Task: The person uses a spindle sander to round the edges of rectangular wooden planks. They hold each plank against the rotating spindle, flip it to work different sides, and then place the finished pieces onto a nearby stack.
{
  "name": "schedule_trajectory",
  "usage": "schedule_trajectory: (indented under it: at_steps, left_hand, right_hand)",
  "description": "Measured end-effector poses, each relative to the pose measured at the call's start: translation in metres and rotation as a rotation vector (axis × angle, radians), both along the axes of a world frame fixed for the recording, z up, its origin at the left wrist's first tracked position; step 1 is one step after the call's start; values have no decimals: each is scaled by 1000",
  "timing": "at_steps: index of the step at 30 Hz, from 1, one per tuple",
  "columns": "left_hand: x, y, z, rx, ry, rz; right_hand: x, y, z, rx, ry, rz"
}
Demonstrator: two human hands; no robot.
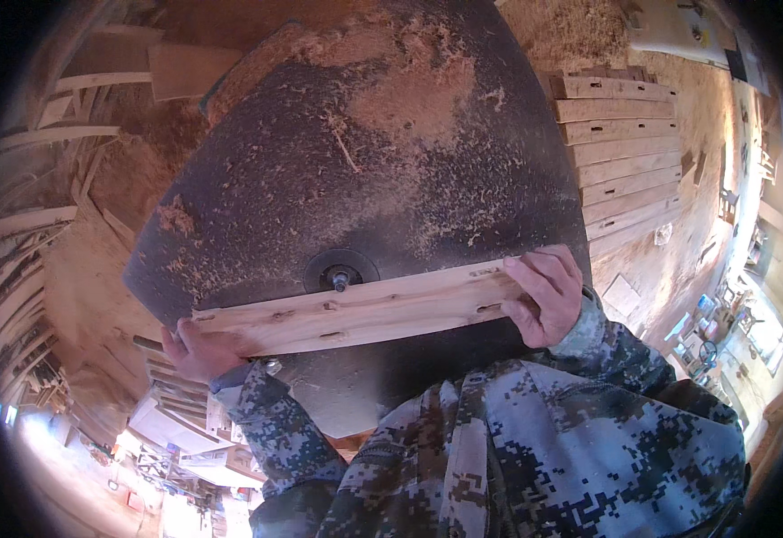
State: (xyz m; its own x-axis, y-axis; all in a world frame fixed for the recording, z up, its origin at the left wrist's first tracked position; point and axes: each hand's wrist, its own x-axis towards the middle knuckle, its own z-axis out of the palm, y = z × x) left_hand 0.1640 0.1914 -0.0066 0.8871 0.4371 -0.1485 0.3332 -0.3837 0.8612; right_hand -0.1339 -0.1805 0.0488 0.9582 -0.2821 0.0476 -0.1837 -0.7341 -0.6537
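Left hand [196, 351] and right hand [548, 296] each clamp an end of a pale slotted board [364, 312], centre frame, against the spindle [340, 280] on the sawdusty table [320, 161]

Single head-worn fisheye view, looking steeply down, close over the dark table [337, 161]. Forearms are entering from the lower edge, camouflage jacket [535, 448] filling the bottom. Rim is bending the stacked boards [620, 152] at right and the floor beyond.
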Motion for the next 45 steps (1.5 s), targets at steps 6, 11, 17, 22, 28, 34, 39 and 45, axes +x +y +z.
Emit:
schedule_trajectory:
  at_steps: [6, 11, 17, 22, 28, 34, 39, 45]
  left_hand:
    - [8, 14, 4, 146, -18, 153]
    - [11, 57, -1, 191, 56, 197]
    - [6, 187, -34, 452, 186, 22]
    - [-21, 217, -31, 1046, 186, -344]
    - [-47, 198, -31, 383, 145, 133]
    - [-60, 198, -31, 566, 100, 108]
    - [-64, 171, -12, 198, 120, 278]
    - [-68, 153, -5, 69, 92, 421]
  right_hand:
    - [21, 15, -17, 28, -103, -58]
    - [46, 28, -22, 63, -152, -33]
    - [75, 42, -25, 94, -191, 25]
    - [91, 46, -28, 80, -220, 65]
    - [104, 49, -29, 67, -221, 115]
    - [110, 48, -28, 81, -198, 152]
    - [115, 50, -27, 92, -208, 165]
    - [119, 51, -27, 86, -218, 174]
